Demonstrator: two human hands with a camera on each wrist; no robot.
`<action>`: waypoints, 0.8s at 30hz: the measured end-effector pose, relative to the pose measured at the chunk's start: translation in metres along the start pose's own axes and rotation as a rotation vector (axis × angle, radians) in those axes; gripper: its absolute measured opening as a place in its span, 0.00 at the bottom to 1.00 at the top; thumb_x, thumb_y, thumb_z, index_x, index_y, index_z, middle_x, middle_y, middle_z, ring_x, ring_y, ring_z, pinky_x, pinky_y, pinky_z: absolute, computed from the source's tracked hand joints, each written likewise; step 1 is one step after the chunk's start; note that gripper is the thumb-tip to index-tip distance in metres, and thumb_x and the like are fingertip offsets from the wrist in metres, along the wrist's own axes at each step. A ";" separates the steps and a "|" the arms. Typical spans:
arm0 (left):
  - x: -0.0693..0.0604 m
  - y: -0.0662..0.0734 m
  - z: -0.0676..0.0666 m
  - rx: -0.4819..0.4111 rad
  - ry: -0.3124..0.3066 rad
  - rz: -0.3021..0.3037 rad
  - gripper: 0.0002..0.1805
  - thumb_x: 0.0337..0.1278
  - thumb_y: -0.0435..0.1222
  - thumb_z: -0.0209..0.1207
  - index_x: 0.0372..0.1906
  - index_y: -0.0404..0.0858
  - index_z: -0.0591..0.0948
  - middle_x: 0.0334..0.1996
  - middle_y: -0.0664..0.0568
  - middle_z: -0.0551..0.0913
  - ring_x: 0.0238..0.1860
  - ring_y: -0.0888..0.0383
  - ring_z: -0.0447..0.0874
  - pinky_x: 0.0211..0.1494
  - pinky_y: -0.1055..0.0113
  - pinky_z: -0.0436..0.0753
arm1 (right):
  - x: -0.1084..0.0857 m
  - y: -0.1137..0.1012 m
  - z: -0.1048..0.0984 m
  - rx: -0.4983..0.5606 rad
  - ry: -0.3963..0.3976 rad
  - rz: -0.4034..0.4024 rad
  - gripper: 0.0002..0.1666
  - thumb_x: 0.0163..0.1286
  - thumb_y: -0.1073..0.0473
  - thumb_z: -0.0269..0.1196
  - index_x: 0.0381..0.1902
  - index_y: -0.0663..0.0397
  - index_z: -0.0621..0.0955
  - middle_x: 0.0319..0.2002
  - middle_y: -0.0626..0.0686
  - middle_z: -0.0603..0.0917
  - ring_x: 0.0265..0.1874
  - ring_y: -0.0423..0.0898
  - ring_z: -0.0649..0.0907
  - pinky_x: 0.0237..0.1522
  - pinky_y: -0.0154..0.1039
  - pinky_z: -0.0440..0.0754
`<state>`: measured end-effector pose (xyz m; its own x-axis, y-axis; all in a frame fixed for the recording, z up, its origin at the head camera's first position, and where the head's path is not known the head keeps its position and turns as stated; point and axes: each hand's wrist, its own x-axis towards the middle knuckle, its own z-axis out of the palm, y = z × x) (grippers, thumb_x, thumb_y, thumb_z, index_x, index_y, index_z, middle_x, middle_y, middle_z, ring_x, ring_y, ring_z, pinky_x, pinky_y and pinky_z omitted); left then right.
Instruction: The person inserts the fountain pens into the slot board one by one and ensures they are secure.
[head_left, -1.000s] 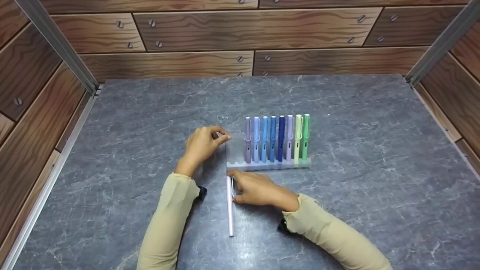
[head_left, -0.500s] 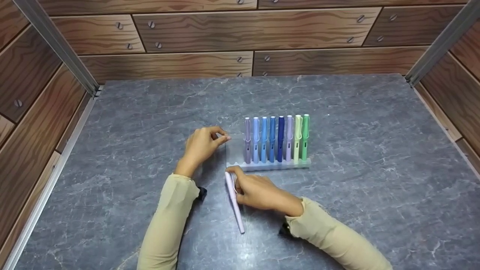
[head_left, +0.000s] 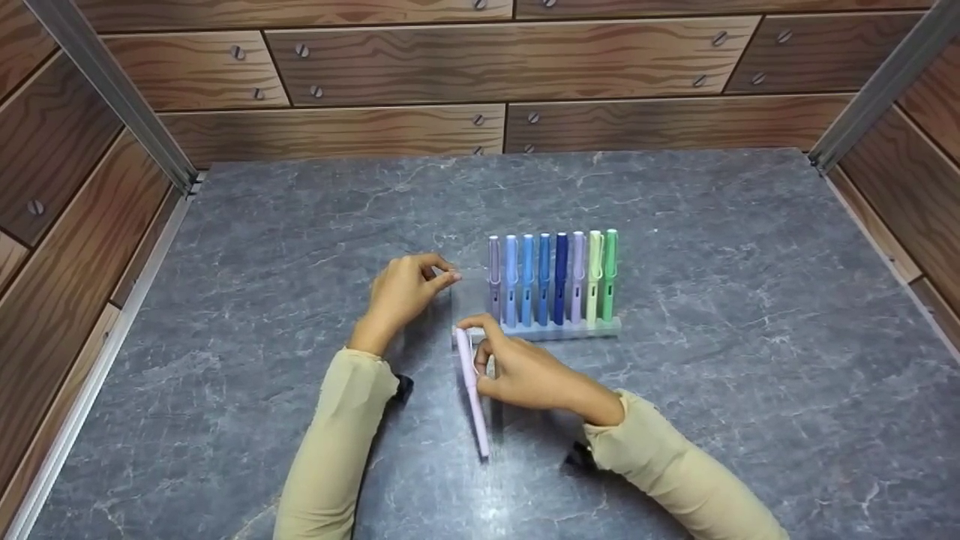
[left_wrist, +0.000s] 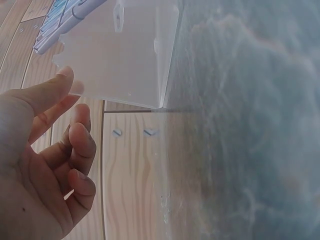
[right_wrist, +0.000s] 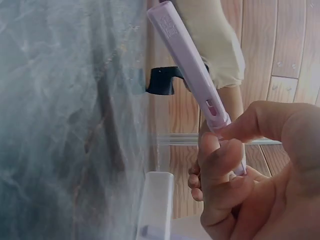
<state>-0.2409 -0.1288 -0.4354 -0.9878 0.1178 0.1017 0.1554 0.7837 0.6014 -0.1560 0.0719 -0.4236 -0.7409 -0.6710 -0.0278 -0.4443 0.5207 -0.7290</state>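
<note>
A translucent pen stand point(head_left: 470, 289) holds a row of several upright pens in purple, blue, navy, lilac, pale yellow and green. Its left end has bare slots. My left hand point(head_left: 405, 292) pinches the stand's upper left corner between thumb and index finger; in the left wrist view the thumb lies on the clear panel point(left_wrist: 120, 65) while the other fingers curl loosely. In front of the stand, my right hand point(head_left: 529, 371) grips a light pink pen point(head_left: 472, 394) by its capped upper part. The pen is tilted, its lower end toward me. The right wrist view shows the pen barrel point(right_wrist: 187, 60) raised above the tabletop.
The stand rests on a grey marbled tabletop point(head_left: 712, 300). Wood-patterned panels point(head_left: 510, 64) and metal posts point(head_left: 127, 97) border it at the back and sides. A black strap piece point(head_left: 405, 388) shows by the left sleeve.
My right hand has lifted the pink pen from the tabletop and moved it up toward the stand, its lower end swinging right. My left hand has stayed at the stand's corner.
</note>
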 end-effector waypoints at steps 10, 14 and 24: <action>0.000 0.001 -0.001 0.008 -0.005 0.007 0.13 0.58 0.52 0.62 0.40 0.51 0.87 0.24 0.53 0.85 0.18 0.63 0.68 0.22 0.68 0.65 | -0.001 -0.002 -0.011 0.094 0.047 -0.026 0.40 0.56 0.69 0.61 0.65 0.51 0.60 0.29 0.51 0.81 0.19 0.35 0.71 0.23 0.29 0.70; 0.001 0.001 -0.001 0.011 -0.002 0.009 0.13 0.58 0.52 0.62 0.40 0.51 0.87 0.25 0.53 0.86 0.19 0.62 0.70 0.23 0.68 0.66 | -0.001 -0.004 -0.014 0.129 0.087 -0.024 0.40 0.55 0.69 0.61 0.65 0.52 0.61 0.29 0.52 0.81 0.22 0.36 0.73 0.25 0.29 0.72; 0.000 0.000 -0.001 0.012 -0.009 0.006 0.13 0.58 0.52 0.62 0.41 0.51 0.87 0.25 0.53 0.86 0.19 0.61 0.71 0.24 0.68 0.67 | 0.001 -0.006 -0.018 0.033 0.205 -0.047 0.39 0.56 0.69 0.61 0.64 0.51 0.61 0.31 0.50 0.80 0.19 0.34 0.72 0.21 0.29 0.71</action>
<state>-0.2409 -0.1289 -0.4346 -0.9869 0.1285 0.0981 0.1616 0.7902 0.5912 -0.1632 0.0776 -0.4070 -0.8082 -0.5711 0.1439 -0.4666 0.4718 -0.7481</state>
